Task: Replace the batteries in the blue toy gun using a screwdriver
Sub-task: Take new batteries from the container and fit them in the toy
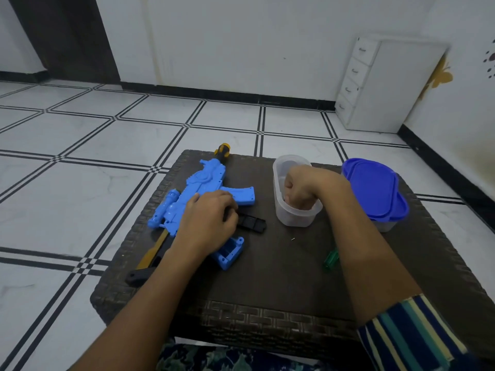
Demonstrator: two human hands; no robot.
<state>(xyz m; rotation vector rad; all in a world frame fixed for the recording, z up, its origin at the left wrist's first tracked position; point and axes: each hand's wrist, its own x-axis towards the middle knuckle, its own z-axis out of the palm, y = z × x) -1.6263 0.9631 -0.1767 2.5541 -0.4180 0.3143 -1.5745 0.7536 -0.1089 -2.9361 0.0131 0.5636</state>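
The blue toy gun lies on its side on the left half of the dark woven table, its orange-tipped muzzle pointing away from me. My left hand rests on the gun's middle, fingers curled over its lower edge. A black cover piece lies just right of that hand. The open battery compartment in the blue grip faces up. My right hand reaches down into a clear plastic tub, fingers curled; what they hold is hidden. A green-handled screwdriver lies on the table, partly behind my right forearm.
A second tub with a blue lid stands at the table's right. A tiny screw lies loose near the middle. The gun's black and yellow stock reaches the left edge. A white drawer unit stands against the far wall.
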